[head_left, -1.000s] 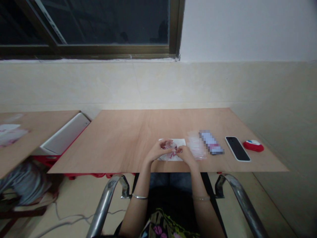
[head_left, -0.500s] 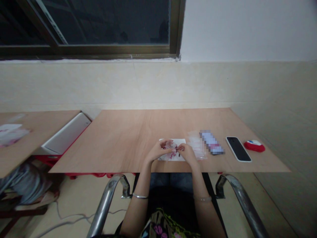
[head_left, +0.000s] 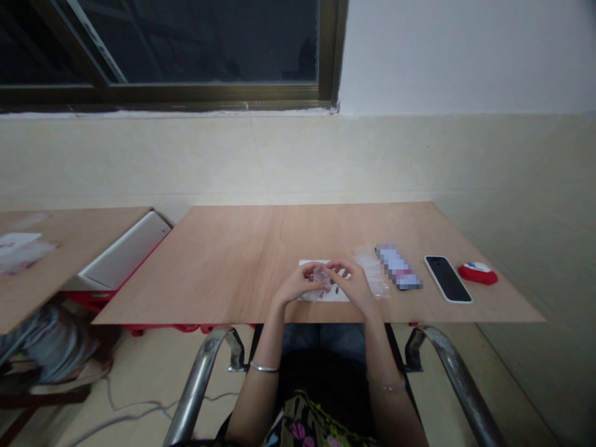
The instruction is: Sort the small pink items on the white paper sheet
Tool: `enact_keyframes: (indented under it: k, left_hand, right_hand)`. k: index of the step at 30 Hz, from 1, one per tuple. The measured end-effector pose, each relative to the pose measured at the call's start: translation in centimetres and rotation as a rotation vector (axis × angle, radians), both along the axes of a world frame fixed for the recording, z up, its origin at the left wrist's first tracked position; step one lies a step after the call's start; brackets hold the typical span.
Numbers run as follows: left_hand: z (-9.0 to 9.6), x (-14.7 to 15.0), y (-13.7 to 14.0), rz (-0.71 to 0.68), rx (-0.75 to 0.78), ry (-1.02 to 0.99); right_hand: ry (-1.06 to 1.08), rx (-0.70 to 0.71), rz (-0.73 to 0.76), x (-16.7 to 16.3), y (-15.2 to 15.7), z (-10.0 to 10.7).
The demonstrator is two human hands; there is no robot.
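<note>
My left hand and my right hand meet over a white sheet near the front edge of the wooden table. Between the fingertips of both hands is a small clear plastic bag with pink and red pieces inside. Both hands pinch this bag just above the sheet. What the small pieces are is too small to tell.
Right of my hands lie a pile of clear bags, a blurred flat packet, a black phone and a red and white object. A second table and a white box stand at left. Chrome chair arms flank my lap.
My right hand has moved left and up, closing over the small bag beside my left hand. The left hand has hardly shifted.
</note>
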State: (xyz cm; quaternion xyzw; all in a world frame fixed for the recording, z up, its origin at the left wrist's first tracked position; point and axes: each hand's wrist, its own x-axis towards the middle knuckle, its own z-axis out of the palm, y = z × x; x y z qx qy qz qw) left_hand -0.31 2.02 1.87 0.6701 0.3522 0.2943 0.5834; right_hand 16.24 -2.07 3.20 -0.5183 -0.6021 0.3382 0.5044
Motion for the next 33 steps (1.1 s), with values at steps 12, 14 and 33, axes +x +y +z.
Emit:
enact_keyframes:
  k: [12,14,33]
  left_hand:
    - [0.2,-0.1,-0.1,0.058,0.0,0.026]
    - [0.2,-0.1,0.0,0.062,-0.001,0.03]
    - [0.1,-0.2,-0.1,0.066,0.006,0.04]
  right_hand:
    - [-0.381,-0.284,0.015,2.0,1.8,-7.8]
    - [-0.395,-0.312,0.037,1.9,1.7,-8.7]
    - [-0.298,-0.238,-0.066,1.8,1.8,-7.3]
